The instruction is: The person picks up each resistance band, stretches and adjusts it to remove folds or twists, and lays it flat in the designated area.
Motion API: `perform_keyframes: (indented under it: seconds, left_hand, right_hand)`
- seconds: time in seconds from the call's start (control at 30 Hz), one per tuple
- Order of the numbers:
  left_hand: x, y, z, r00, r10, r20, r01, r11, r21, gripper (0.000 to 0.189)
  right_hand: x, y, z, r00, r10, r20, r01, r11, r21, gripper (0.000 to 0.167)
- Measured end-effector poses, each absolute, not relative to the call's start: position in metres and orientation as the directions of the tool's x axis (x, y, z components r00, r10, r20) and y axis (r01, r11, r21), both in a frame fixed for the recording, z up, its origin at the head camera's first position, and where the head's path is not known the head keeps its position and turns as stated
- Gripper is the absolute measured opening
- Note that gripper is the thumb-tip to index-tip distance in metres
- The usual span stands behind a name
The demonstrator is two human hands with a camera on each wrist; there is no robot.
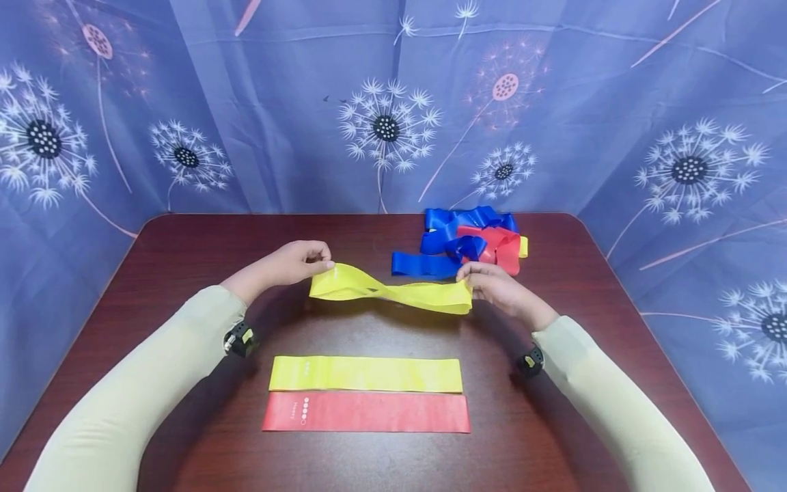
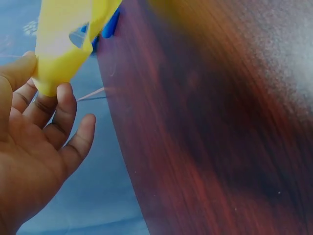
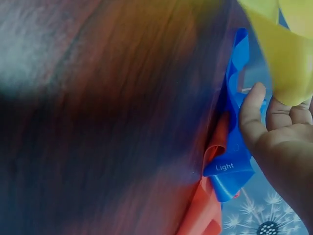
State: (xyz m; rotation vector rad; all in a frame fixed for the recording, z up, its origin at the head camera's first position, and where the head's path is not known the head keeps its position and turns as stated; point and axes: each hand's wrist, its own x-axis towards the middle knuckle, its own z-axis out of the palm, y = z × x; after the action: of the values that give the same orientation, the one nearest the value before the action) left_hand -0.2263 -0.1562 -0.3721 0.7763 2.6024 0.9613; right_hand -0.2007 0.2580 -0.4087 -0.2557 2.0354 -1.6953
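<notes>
A yellow resistance band loop (image 1: 393, 294), twisted at its middle, stretches between the two hands above the table. My left hand (image 1: 304, 261) pinches its left end; the left wrist view shows the thumb outside and fingers within the loop. The right hand (image 1: 498, 287) holds the other end, its fingers (image 3: 279, 113) hooked inside the loop and its thumb standing apart from the band. Below, nearer the front, a second yellow band (image 1: 381, 374) lies flat, with a red band (image 1: 381, 413) printed "Heavy" right along its front edge.
Behind the right hand sits a loose heap of blue bands (image 1: 424, 264) and red bands (image 1: 501, 246), with a bit of yellow (image 1: 524, 247) poking out. A dark wood table (image 1: 203, 253) carries everything. Blue dandelion-print cloth (image 1: 277, 123) hangs behind and at the sides.
</notes>
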Motion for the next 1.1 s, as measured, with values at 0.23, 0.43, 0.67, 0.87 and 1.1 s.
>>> perform_keyframes:
  seconds: [0.23, 0.43, 0.67, 0.87, 1.1]
  left_hand:
    - [-0.228, -0.162, -0.370, -0.817, 0.574, -0.062, 0.405, 0.647, 0.646, 0.012]
    - [-0.225, -0.163, -0.368, -0.826, 0.558, -0.078, 0.366, 0.637, 0.678, 0.012]
    - [-0.224, -0.162, -0.370, -0.846, 0.517, -0.132, 0.303, 0.668, 0.680, 0.012]
    - [-0.219, -0.163, -0.374, -0.841, 0.517, -0.159, 0.278, 0.665, 0.693, 0.016]
    - [-0.214, -0.158, -0.378, -0.791, 0.573, -0.214, 0.270, 0.641, 0.718, 0.016]
  right_hand:
    - [-0.200, 0.256, -0.406, -0.891, -0.385, -0.238, 0.092, 0.360, -0.928, 0.031]
    - [-0.197, 0.254, -0.407, -0.888, -0.397, -0.230, -0.002, 0.504, -0.864, 0.030]
    - [-0.191, 0.245, -0.407, -0.868, -0.462, -0.181, -0.202, 0.662, -0.722, 0.049]
    - [-0.188, 0.242, -0.410, -0.915, -0.401, -0.041, -0.241, 0.626, -0.741, 0.038]
    - [-0.191, 0.241, -0.420, -0.987, -0.161, -0.009, -0.092, 0.608, -0.789, 0.036]
